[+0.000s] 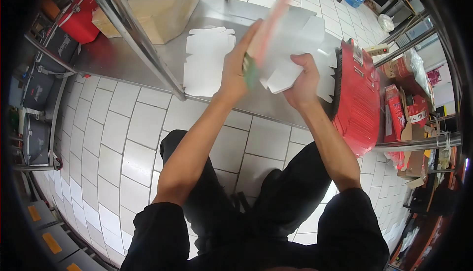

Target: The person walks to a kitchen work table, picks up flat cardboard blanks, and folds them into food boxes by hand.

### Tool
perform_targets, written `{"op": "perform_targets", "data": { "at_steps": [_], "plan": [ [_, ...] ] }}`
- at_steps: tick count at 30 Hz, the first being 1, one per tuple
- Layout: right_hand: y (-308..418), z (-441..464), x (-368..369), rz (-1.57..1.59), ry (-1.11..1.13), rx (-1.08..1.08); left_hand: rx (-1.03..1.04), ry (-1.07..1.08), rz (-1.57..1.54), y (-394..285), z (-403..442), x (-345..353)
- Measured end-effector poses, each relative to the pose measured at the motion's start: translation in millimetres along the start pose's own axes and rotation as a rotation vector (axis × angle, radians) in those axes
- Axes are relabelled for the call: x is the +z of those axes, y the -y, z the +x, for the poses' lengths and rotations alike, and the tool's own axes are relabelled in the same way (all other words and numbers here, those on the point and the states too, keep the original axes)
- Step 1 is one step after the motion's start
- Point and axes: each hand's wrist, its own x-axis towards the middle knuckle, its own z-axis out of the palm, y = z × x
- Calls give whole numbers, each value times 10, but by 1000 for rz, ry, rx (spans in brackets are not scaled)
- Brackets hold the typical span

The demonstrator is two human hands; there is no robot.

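A thin card-like piece, blurred by motion, with red, white and green on it (277,22), stands up in my left hand (237,66), whose fingers are wrapped round it. My right hand (304,81) is closed on the folded edge of a white cardboard piece (284,77), its thumb on top. Under and behind both hands lie more white cardboard sheets (313,29). Left of my left hand, a flat white cardboard blank with notched edges (206,66) lies on the metal table (162,56).
A stack of red flat packaging (359,93) stands at the table's right end. A large wrapped box (157,7) and a red box (79,19) are at the left. A metal post (138,36) crosses the table's left part. Shelves with red packages (394,108) are at the right.
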Motion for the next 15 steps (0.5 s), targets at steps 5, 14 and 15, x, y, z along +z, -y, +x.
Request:
{"op": "perform_targets", "data": {
  "at_steps": [5, 14, 15],
  "plan": [
    [-171, 18, -16, -54, -38, -75, 110, 113, 159, -139, -47, 75],
    [99, 383, -582, 18, 17, -82, -408, -197, -175, 49, 197, -285],
    [133, 422, -586, -40, -28, -206, -429, -250, -282, 75, 222, -403]
  ]
}}
